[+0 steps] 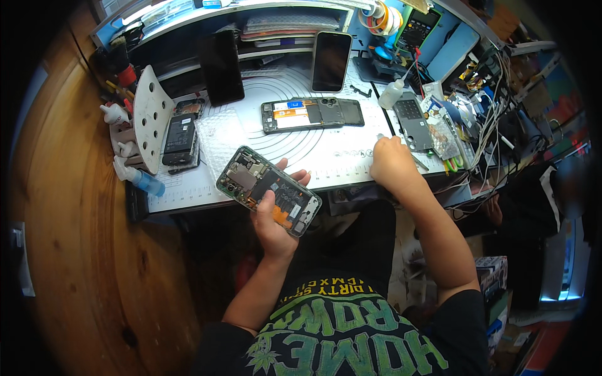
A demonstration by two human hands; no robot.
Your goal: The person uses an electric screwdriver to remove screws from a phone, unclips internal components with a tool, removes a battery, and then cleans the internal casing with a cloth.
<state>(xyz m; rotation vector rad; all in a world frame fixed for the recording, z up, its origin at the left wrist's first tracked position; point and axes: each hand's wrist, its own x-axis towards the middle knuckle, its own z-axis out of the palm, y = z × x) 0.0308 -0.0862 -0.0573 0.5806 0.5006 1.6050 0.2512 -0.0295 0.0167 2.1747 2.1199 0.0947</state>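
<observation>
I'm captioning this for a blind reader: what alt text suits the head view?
The left hand holds an opened phone at the near edge of a white work mat. The right hand is curled over the mat, where a second phone lies open.

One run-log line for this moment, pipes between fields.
left hand: holds opened phone | right hand: over white mat, grasp unclear | mat: second opened phone lying flat

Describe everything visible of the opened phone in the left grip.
The opened phone has rounded corners and no back cover. Inside show a metallic-looking plate, a dark, labelled battery, an orange strip and a pale block. The left grip holds it slanted by the desk's front edge, thumb on top, fingertips past the far side.
</observation>
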